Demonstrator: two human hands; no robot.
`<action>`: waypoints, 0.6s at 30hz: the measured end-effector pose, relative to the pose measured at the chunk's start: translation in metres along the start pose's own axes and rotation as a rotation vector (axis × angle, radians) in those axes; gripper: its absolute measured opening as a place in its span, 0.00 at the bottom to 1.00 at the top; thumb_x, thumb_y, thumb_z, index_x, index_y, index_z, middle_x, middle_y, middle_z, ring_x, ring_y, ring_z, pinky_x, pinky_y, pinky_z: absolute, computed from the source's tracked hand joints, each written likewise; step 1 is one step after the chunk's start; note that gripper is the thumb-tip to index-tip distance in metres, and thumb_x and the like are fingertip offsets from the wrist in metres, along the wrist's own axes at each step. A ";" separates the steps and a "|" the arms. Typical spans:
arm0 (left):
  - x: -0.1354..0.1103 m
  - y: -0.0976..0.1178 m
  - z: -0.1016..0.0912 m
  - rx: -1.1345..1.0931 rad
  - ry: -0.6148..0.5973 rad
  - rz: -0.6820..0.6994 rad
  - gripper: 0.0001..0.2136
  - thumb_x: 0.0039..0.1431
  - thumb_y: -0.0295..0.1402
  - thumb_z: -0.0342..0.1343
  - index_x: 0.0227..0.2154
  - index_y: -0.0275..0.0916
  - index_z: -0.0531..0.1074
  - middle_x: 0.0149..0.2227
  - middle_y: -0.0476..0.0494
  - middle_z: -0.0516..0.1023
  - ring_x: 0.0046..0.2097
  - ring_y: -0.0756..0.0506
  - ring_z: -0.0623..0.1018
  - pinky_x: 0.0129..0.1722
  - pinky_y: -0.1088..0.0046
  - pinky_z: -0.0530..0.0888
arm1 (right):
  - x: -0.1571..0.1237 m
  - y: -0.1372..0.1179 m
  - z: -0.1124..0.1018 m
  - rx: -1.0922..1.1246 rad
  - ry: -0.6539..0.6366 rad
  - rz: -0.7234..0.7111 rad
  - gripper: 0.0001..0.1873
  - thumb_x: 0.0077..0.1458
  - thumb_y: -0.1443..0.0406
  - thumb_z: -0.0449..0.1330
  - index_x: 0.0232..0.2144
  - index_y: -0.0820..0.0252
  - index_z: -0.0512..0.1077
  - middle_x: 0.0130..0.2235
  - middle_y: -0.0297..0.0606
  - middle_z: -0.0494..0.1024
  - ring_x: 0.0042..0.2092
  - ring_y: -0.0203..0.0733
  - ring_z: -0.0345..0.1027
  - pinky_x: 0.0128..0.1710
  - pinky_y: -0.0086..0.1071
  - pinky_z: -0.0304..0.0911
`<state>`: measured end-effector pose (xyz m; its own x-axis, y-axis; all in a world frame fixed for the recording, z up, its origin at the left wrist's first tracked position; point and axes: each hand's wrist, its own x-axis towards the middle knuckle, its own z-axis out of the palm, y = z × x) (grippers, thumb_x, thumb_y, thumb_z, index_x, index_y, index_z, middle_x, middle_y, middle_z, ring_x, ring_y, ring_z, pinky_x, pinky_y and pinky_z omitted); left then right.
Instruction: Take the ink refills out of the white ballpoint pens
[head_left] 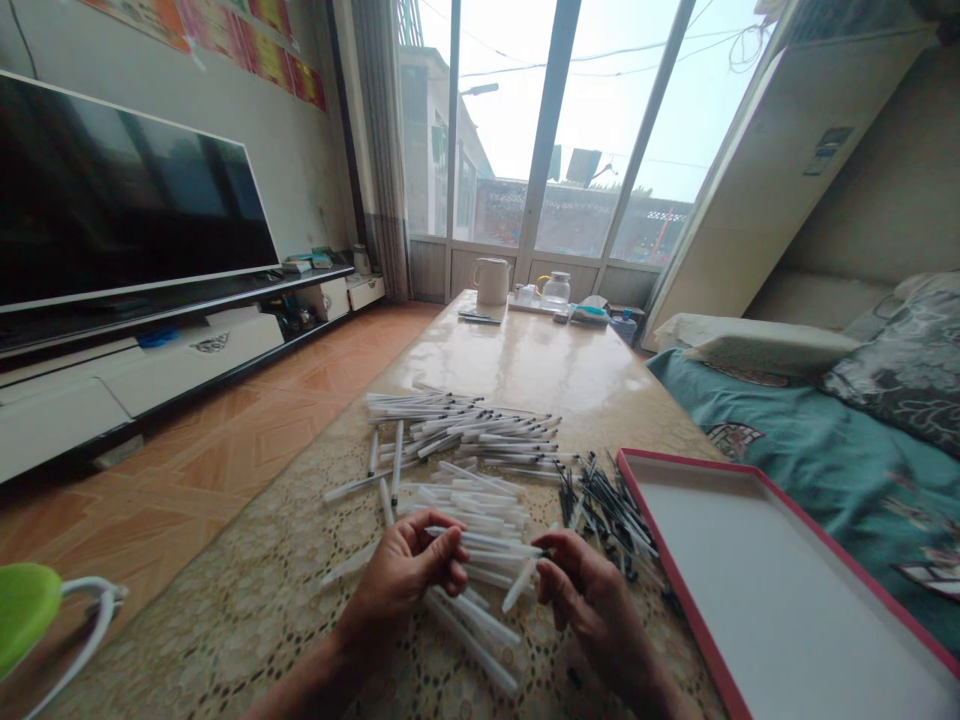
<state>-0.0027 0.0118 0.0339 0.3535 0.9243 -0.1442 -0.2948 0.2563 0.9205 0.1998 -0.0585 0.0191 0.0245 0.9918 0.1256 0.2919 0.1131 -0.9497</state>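
Note:
My left hand (411, 572) is closed around a clear white pen barrel (495, 541) that points right toward my other hand. My right hand (583, 592) pinches the barrel's far end, with another barrel (519, 585) slanting down from its fingers. Both hands hover over a loose heap of white pen barrels (457, 490) on the lace-covered table (247, 600). A second heap of assembled white pens (465, 425) lies farther back. Thin black refills (607, 505) are piled just right of my right hand.
A shallow red-rimmed box lid (772, 590) lies at the table's right, beside a teal sofa (840, 470). A white jug (491, 281), glass teapot (556, 290) and tray stand at the far end. A television (120, 195) is on the left, a green-and-white object (30, 610) at bottom left.

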 end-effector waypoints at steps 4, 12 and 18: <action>-0.001 0.001 0.001 0.003 0.003 0.006 0.17 0.39 0.41 0.67 0.26 0.34 0.71 0.18 0.49 0.76 0.17 0.52 0.73 0.16 0.80 0.68 | 0.000 0.003 0.000 -0.001 -0.027 0.008 0.22 0.61 0.51 0.45 0.27 0.61 0.65 0.19 0.30 0.68 0.15 0.28 0.56 0.15 0.23 0.50; 0.001 0.003 -0.001 -0.066 0.060 -0.004 0.18 0.36 0.41 0.68 0.25 0.35 0.70 0.18 0.50 0.75 0.17 0.53 0.72 0.15 0.81 0.67 | 0.003 -0.004 -0.001 0.399 0.008 0.163 0.16 0.52 0.53 0.59 0.32 0.59 0.61 0.28 0.30 0.71 0.17 0.28 0.63 0.12 0.20 0.51; -0.001 0.002 0.001 -0.040 0.027 0.005 0.16 0.39 0.41 0.67 0.25 0.34 0.71 0.18 0.50 0.75 0.17 0.53 0.73 0.15 0.81 0.67 | 0.004 -0.002 0.001 0.520 -0.028 0.267 0.17 0.52 0.53 0.60 0.26 0.60 0.61 0.19 0.21 0.61 0.13 0.20 0.44 0.11 0.17 0.38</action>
<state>-0.0028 0.0107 0.0363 0.3284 0.9326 -0.1500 -0.3316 0.2625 0.9062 0.1983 -0.0549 0.0210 0.0055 0.9903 -0.1386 -0.2287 -0.1337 -0.9643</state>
